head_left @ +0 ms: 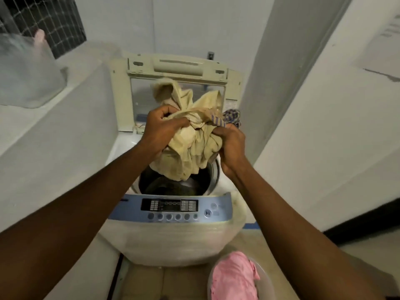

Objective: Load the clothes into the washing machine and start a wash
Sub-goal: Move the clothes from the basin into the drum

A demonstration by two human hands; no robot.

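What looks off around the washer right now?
Nothing at the washing machine itself. The only blemish is the right wall, where the paint is cracked and peeling near the top.

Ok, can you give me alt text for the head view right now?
Both hands, left hand and right hand, hold a bunched cream cloth over the open drum of a top-loading washing machine, lid raised. A striped cloth shows behind the right hand, and pink clothes wait in a basin below.
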